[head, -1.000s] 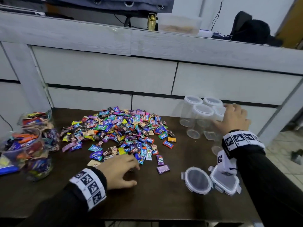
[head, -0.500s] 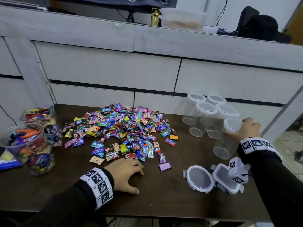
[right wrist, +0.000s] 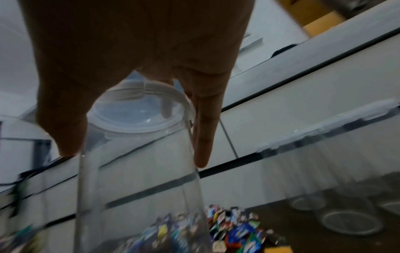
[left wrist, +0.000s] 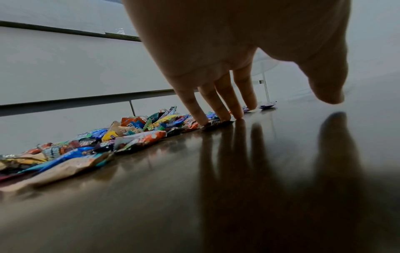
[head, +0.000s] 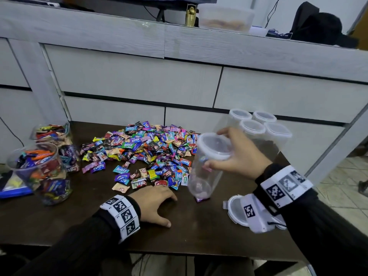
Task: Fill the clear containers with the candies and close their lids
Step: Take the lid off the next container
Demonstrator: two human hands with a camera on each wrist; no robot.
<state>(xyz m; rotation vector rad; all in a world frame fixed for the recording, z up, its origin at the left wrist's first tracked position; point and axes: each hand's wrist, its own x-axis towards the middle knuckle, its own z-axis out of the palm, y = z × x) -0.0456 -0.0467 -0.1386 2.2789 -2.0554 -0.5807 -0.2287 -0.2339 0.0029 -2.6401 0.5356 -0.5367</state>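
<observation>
Head: right hand grips empty clear container near rim, held above worktop beside candy pile; left hand flat, fingers relaxed.
Left wrist: fingers straight, tips touching pile edge.
Right wrist: fingers wrapped round container rim; more containers behind.

Dark wooden table stands against grey-white drawer fronts; tiled floor.
</observation>
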